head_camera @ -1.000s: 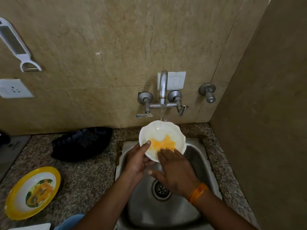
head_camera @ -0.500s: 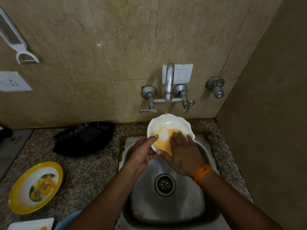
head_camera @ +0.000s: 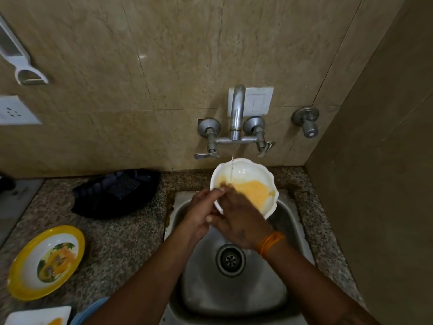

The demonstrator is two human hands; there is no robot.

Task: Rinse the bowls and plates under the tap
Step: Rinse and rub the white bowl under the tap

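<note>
At the far left of the frame, a yellow plate (head_camera: 45, 262) with food residue is lying on the counter (head_camera: 112, 233), well apart from the sink (head_camera: 236, 289), and the corner of a white dish (head_camera: 38, 315) is showing at the lower left with a blue rim (head_camera: 90, 309) just beside it. A black tray (head_camera: 117, 193) is sitting left of centre, against the wall.

At the centre, the white bowl (head_camera: 248, 174) is being held over the back edge of the sink, tilted so that its open face is turned toward the camera. The left hand (head_camera: 201, 214) is gripping the bowl at its lower left rim, thumb laid over the edge and fingers curled behind it. A thin stream from the tap (head_camera: 237, 113) is falling onto the upper part of the bowl's inside, above the orange film that is coating the lower half.

Just right of that, the right hand (head_camera: 241, 221) is being laid into the bowl from below, with an orange thread (head_camera: 271, 242) at the wrist. Its fingers are blurred near the rim; they appear pressed together and flat on the inside, but this cannot be told for certain.

The relation being turned on is this: the residue is lying up and to the right of the right fingertips, between them and the stream. The right hand is judged the nearer one for wiping, while the left is being kept to steadying. The bowl, being round, is offering no long axis.
</note>
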